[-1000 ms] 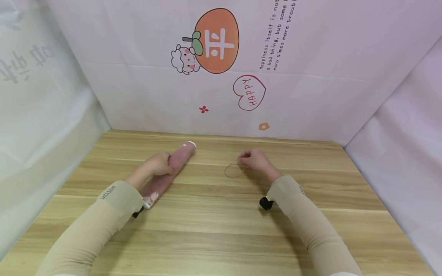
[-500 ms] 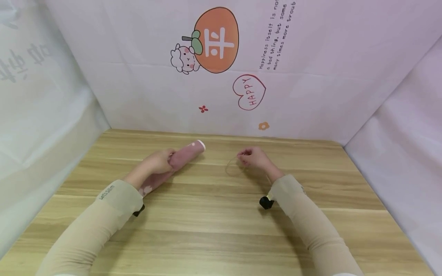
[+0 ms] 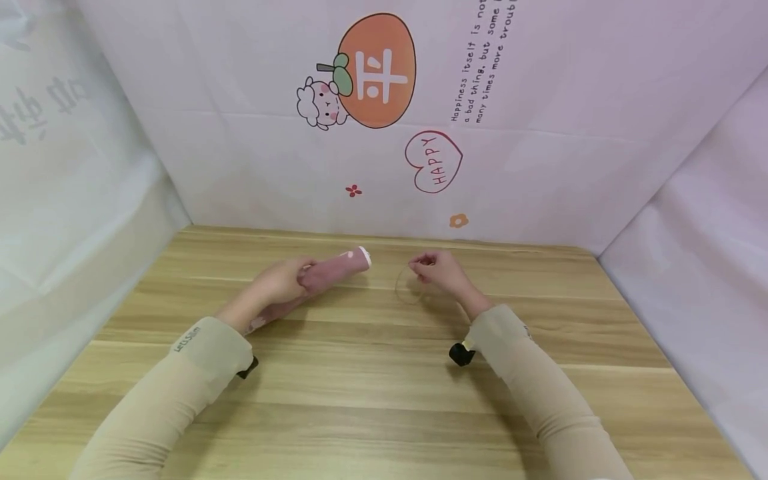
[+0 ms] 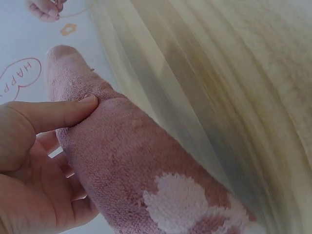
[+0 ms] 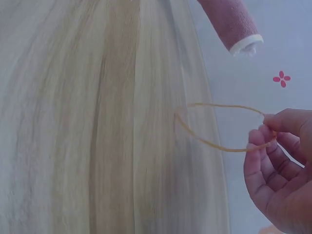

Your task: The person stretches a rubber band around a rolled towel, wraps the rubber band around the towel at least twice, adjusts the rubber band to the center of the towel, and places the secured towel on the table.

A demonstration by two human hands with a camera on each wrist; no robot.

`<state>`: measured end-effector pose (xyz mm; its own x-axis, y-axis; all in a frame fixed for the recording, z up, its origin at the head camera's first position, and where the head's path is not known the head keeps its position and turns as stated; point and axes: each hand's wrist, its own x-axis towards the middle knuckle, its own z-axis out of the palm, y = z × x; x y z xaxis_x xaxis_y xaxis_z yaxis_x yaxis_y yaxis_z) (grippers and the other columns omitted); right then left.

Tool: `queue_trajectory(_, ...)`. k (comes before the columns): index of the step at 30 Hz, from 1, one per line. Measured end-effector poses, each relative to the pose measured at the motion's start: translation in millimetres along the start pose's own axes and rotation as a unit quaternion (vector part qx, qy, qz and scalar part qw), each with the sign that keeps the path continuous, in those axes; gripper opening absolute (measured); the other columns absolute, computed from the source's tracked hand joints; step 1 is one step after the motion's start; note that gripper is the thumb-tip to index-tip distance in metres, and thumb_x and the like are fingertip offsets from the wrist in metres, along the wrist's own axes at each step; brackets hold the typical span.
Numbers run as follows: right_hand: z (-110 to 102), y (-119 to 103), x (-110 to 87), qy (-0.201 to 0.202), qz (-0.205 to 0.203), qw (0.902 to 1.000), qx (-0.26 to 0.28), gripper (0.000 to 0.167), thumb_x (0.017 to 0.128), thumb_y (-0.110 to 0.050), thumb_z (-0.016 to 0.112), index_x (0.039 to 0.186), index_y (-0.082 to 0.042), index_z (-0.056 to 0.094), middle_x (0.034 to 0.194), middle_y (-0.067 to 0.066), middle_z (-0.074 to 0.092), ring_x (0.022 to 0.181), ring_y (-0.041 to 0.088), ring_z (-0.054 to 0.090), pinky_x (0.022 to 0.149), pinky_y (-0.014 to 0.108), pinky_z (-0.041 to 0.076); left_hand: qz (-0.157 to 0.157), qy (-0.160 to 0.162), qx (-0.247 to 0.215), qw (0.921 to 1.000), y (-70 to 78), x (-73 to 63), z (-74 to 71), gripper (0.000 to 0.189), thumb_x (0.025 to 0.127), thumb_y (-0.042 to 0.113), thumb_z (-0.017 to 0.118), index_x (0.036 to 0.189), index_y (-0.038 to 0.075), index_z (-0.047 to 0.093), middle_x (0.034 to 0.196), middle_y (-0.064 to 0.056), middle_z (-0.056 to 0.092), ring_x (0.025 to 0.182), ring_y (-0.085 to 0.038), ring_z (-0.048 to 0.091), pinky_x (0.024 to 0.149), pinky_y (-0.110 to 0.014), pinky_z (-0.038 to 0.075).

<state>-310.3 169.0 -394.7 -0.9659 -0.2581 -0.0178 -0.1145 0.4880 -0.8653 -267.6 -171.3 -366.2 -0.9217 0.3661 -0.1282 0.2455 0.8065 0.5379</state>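
Note:
A rolled pink towel (image 3: 333,272) with pale patches and a white-edged end is gripped round its middle by my left hand (image 3: 281,281). In the left wrist view the thumb presses on the fuzzy towel (image 4: 131,141), and the other fingers pass behind it. The towel's far end points toward my right hand (image 3: 441,270). Between thumb and fingertips, that hand pinches a thin tan rubber band (image 3: 397,287). The rubber band (image 5: 214,145) hangs as an open loop in the right wrist view, apart from the towel's end (image 5: 243,44).
Both hands are over a wood-grain table (image 3: 360,400). A white printed cloth (image 3: 270,173) stands behind it, with more white cloth at both sides. A small black wrist camera (image 3: 461,354) sits under the right cuff.
My left hand has tilted the towel, its far end swinging right toward the rubber band and its near end lifting. My right hand has shifted slightly up and left, still pinching the band.

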Motion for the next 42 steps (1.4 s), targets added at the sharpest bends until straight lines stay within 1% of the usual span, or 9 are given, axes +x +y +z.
queue_trajectory(3,3,-4,-0.1,0.011,-0.004,0.9999,0.0,0.025,0.103,-0.015,0.065,0.115,0.006,0.069,0.098,0.017,0.065,0.086,0.026,0.065,0.084,0.04,0.058,0.008,0.009,-0.002,0.9999,3.7,-1.0,3.0,0.057,0.093,-0.002,0.066,0.147,-0.002,0.049,0.14,-0.029,0.055,0.129,-0.047,0.052,0.108,-0.058,0.041)
queue_trajectory(7,6,-6,1.5,0.028,-0.008,0.9995,0.007,0.022,0.101,-0.014,0.066,0.112,0.004,0.071,0.092,0.01,0.064,0.078,0.017,0.063,0.078,0.033,0.058,0.009,0.011,-0.022,0.9997,8.4,-0.9,6.3,0.056,0.092,-0.005,0.063,0.147,0.0,0.051,0.141,-0.027,0.055,0.13,-0.046,0.052,0.108,-0.058,0.041)
queue_trajectory(10,8,-6,2.3,0.037,-0.013,0.9991,0.017,0.021,0.101,-0.012,0.066,0.111,0.005,0.071,0.091,0.01,0.065,0.074,0.014,0.062,0.073,0.029,0.057,0.017,0.011,-0.029,0.9994,11.8,0.4,8.1,0.057,0.092,-0.006,0.062,0.148,0.001,0.051,0.143,-0.026,0.055,0.131,-0.045,0.051,0.109,-0.057,0.04)
queue_trajectory(12,10,-6,2.2,0.039,-0.015,0.9989,0.022,0.021,0.101,-0.011,0.066,0.111,0.006,0.071,0.092,0.013,0.067,0.073,0.015,0.062,0.072,0.027,0.057,0.031,0.01,-0.027,0.9991,13.9,1.1,8.7,0.057,0.092,-0.006,0.063,0.147,-0.001,0.051,0.142,-0.026,0.055,0.131,-0.044,0.051,0.109,-0.056,0.041)
queue_trajectory(17,14,-8,2.4,0.043,-0.018,0.9985,0.029,0.021,0.101,-0.011,0.066,0.111,0.007,0.071,0.094,0.018,0.068,0.073,0.014,0.062,0.074,0.031,0.058,0.063,0.008,-0.023,0.9977,19.9,3.0,10.7,0.053,0.091,-0.007,0.067,0.143,-0.003,0.055,0.137,-0.025,0.059,0.129,-0.042,0.054,0.106,-0.054,0.044)
queue_trajectory(24,18,-13,2.4,0.053,-0.028,0.9974,0.04,0.02,0.099,-0.007,0.067,0.11,0.009,0.07,0.086,0.009,0.068,0.07,0.012,0.062,0.071,0.03,0.057,0.082,-0.006,-0.017,0.9965,26.8,6.2,15.9,0.055,0.086,-0.01,0.068,0.14,-0.001,0.059,0.138,-0.024,0.059,0.129,-0.043,0.053,0.106,-0.055,0.044)
queue_trajectory(29,21,-17,2.0,0.058,-0.031,0.9971,0.037,0.018,0.099,-0.008,0.067,0.109,0.007,0.071,0.087,0.009,0.069,0.07,0.013,0.062,0.074,0.036,0.058,0.091,-0.01,-0.015,0.9957,30.7,7.7,18.1,0.053,0.085,-0.01,0.069,0.137,0.001,0.062,0.136,-0.022,0.061,0.129,-0.041,0.054,0.106,-0.055,0.044)
queue_trajectory(34,24,-19,3.1,0.058,-0.042,0.9968,0.036,0.017,0.099,-0.009,0.068,0.108,0.005,0.072,0.086,0.008,0.069,0.072,0.017,0.063,0.078,0.046,0.058,0.087,-0.015,-0.018,0.9959,32.4,10.0,20.8,0.053,0.086,-0.01,0.068,0.137,0.002,0.062,0.138,-0.02,0.06,0.13,-0.04,0.053,0.108,-0.055,0.043)
queue_trajectory(42,27,-22,3.2,0.057,-0.042,0.9968,0.038,0.019,0.099,-0.012,0.068,0.11,0.004,0.072,0.088,0.008,0.069,0.073,0.014,0.06,0.08,0.049,0.056,0.054,-0.03,-0.04,0.9973,33.2,12.6,24.9,0.056,0.088,-0.01,0.068,0.142,0.003,0.058,0.143,-0.021,0.056,0.134,-0.04,0.05,0.11,-0.054,0.041)
